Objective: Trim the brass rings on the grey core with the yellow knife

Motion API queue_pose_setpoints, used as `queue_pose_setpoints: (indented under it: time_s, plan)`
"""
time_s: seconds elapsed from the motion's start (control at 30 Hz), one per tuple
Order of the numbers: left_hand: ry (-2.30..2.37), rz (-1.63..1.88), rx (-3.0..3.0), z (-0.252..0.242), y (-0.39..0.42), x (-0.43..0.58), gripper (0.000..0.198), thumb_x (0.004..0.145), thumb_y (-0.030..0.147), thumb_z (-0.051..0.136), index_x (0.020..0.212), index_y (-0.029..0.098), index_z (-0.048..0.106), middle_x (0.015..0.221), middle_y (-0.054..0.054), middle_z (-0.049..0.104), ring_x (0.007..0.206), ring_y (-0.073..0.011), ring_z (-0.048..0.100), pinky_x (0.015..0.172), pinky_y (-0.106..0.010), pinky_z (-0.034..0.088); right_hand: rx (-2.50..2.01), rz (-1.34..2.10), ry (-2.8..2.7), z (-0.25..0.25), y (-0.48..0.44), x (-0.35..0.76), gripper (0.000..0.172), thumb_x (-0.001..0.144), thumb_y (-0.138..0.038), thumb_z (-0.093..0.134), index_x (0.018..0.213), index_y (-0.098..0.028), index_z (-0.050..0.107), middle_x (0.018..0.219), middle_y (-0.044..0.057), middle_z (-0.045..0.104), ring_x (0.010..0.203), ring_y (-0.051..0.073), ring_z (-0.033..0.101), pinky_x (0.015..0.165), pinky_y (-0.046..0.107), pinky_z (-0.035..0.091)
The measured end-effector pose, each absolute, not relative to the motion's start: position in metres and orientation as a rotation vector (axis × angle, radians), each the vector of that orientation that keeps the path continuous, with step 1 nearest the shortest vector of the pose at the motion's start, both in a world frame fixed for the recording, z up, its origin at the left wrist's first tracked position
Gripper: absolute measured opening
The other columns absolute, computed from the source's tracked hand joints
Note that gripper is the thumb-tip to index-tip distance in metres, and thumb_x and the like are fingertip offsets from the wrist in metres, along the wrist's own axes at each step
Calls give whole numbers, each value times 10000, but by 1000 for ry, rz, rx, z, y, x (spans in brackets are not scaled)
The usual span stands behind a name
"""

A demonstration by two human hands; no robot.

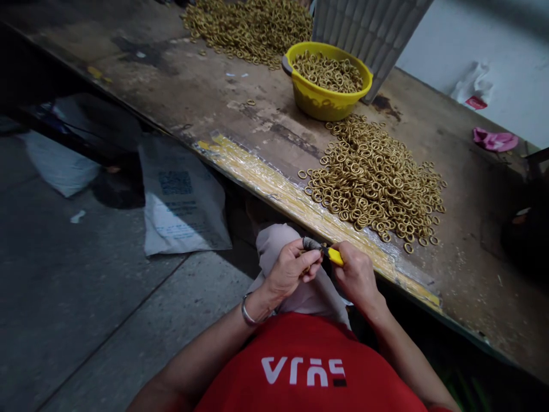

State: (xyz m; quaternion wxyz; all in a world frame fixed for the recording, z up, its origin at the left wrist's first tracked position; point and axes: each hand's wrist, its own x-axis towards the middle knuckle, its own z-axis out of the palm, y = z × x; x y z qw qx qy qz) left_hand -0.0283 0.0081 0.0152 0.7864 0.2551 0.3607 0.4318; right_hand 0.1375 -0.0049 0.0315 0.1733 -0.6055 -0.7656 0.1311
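Note:
Over my lap, just off the table's edge, my left hand (295, 266) is closed around brass-coloured rings (305, 271), mostly hidden by the fingers. Dark wrapping (311, 244) covers the tip of one of its fingers. My right hand (355, 274) grips a yellow-handled utility knife (335, 256), its dark front end pointing at the left fingertips and meeting them. Whether the blade touches a ring is too small to tell. Beyond the hands, a heap of similar loose rings (377, 177) lies on the table.
A yellow basin (326, 103) full of rings stands behind the heap, beside a grey ribbed crate (364, 34). Another ring pile (253, 28) lies at the back. Taped plastic (274, 180) lines the table (180, 86) edge. A white sack (182, 200) sits on the floor at left.

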Motion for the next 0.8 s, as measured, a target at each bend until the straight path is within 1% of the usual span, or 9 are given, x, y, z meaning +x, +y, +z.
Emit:
queue_pose_setpoints:
  time_s: [0.23, 0.33, 0.4, 0.47, 0.53, 0.6, 0.73, 0.8]
  plan:
    - [784, 919, 600, 9, 12, -30, 305, 699, 382, 734, 746, 160, 531, 561, 42, 525, 420, -47, 415, 373, -156, 280, -1729, 371, -2194, 31, -4, 135, 189, 837, -95, 467, 894, -174, 628, 785, 65, 674, 703, 185, 601, 636, 270, 372]
    - [743, 898, 698, 8, 10, -34, 262, 738, 359, 701, 760, 161, 530, 546, 48, 517, 421, -50, 406, 380, -161, 277, -1710, 379, -2240, 31, -2, 135, 151, 860, -125, 485, 888, -182, 622, 799, 57, 681, 716, 176, 609, 642, 256, 373]
    - [693, 853, 770, 14, 6, -39, 216, 765, 324, 676, 768, 161, 534, 541, 54, 512, 421, -47, 387, 392, -165, 278, -1773, 321, -2281, 29, 1, 142, 140, 855, -126, 502, 897, -180, 624, 814, 60, 684, 705, 174, 605, 627, 258, 355]
    - [609, 778, 845, 24, 2, -43, 182, 761, 277, 676, 753, 156, 540, 585, 40, 536, 459, -48, 407, 432, -174, 311, -1958, 208, -2276, 26, 4, 154, 181, 817, -76, 490, 885, -171, 628, 797, 69, 679, 661, 176, 585, 594, 271, 318]
    - [532, 698, 933, 33, -1, -43, 165, 741, 244, 688, 737, 146, 554, 667, 15, 571, 538, -60, 456, 505, -188, 366, -2136, 115, -2209, 22, 8, 170, 247, 759, -23, 465, 874, -167, 631, 762, 69, 671, 630, 179, 564, 577, 282, 292]
    - [555, 660, 1026, 36, 1, -38, 145, 748, 240, 678, 764, 146, 569, 716, 6, 581, 600, -75, 485, 569, -200, 404, -2143, 84, -2136, 18, 10, 187, 285, 734, -19, 457, 898, -172, 633, 760, 63, 669, 658, 188, 570, 597, 281, 311]
    - [725, 609, 1413, 17, 8, -16, 112, 782, 215, 611, 871, 159, 571, 770, -5, 593, 674, -123, 535, 637, -243, 460, -2003, 2, -2027, 10, 21, 208, 233, 800, -99, 474, 946, -174, 640, 860, 76, 667, 763, 205, 588, 668, 285, 373]
    - [757, 530, 1716, 3, 9, -6, 146, 794, 230, 619, 918, 162, 581, 853, -42, 625, 776, -178, 589, 732, -309, 503, -1998, -61, -1994, 8, 30, 209, 213, 833, -136, 486, 965, -174, 648, 910, 81, 654, 782, 206, 580, 676, 290, 376]
